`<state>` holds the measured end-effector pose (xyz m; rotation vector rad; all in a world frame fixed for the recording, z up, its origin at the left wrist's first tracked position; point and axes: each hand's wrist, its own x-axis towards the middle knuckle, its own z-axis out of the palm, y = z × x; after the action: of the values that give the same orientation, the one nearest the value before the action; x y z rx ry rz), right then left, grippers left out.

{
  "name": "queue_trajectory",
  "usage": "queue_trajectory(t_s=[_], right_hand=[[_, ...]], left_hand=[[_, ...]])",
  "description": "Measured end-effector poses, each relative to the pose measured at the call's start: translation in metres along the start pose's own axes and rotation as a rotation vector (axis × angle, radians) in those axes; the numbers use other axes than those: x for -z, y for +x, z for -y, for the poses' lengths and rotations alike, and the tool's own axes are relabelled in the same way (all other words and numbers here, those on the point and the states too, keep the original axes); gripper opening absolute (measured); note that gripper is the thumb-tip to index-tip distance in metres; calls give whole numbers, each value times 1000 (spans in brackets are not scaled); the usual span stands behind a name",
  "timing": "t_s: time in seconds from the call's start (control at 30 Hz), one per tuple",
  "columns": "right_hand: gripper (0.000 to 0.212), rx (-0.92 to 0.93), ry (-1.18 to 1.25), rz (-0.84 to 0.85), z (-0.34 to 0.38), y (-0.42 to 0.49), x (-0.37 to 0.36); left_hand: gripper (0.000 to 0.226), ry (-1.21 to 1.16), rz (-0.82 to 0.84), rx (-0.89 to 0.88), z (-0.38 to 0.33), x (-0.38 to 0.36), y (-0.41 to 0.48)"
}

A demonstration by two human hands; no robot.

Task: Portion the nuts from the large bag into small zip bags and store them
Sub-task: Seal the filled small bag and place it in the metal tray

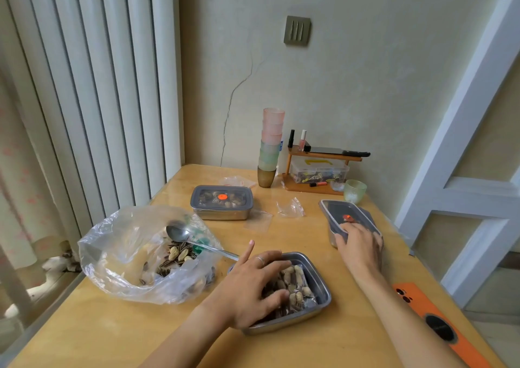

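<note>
Head view looks down on a wooden table (98, 334) set into a wall corner. Close to the front edge, about the middle, stands an open steel container (323, 293) with filled small zip bags (297, 284) of peanuts and seeds in it. The left hand (253, 286) lies flat on those bags, fingers spread and pressing down, with the index finger lifted clear.

Toward the right edge, the right hand (360, 244) holds a grey lid (340, 208) with an orange valve. Its fingers lie over the lid's near end and the thumb at its near corner. The lid sits tilted over a second steel container (332, 240), of which only a corner shows. The two hands are well apart.

Along the left edge the large clear bag (126, 255) sags open, with sunflower seeds and peanuts in its bottom. A metal spoon (177, 232) rests across its mouth, handle pointing toward the left hand.

Behind these, mid-table, a closed steel container (222, 201) holds more nuts under its grey lid. Empty zip bags (291, 208) lie just beside it.

At the far edge stand a stack of cups (270, 148), a wooden rack (323, 158) and a green glass (355, 190). An orange phone (439, 325) lies at the front right corner.
</note>
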<state>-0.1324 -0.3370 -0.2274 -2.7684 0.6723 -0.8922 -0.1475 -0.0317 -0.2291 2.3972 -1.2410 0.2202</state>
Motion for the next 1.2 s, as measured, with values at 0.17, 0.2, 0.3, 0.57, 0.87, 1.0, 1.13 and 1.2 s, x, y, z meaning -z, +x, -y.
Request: queue_trajectory(t_s=[0.17, 0.2, 0.3, 0.57, 0.87, 1.0, 1.13, 1.2], right_hand=[[16, 57, 129, -317, 0, 4, 17], [18, 76, 164, -390, 5, 4, 25], [27, 98, 456, -469, 25, 2, 53], [29, -290, 978, 453, 72, -8, 82], [34, -184, 675, 833, 82, -40, 64], [32, -196, 665, 850, 79, -42, 68], [31, -233, 682, 835, 71, -43, 72], [31, -257, 693, 807, 67, -44, 73]], left_hand=[[40, -179, -250, 83, 3, -1, -10], [35, -215, -285, 126, 5, 0, -12], [28, -266, -390, 256, 15, 6, -14], [29, -465, -568, 429, 16, 30, -16], [17, -70, -264, 627, 10, 29, -25], [21, -250, -276, 679, 8, 29, -22], [26, -373, -236, 645, 3, 23, -16], [29, -426, -216, 629, 4, 17, -11]])
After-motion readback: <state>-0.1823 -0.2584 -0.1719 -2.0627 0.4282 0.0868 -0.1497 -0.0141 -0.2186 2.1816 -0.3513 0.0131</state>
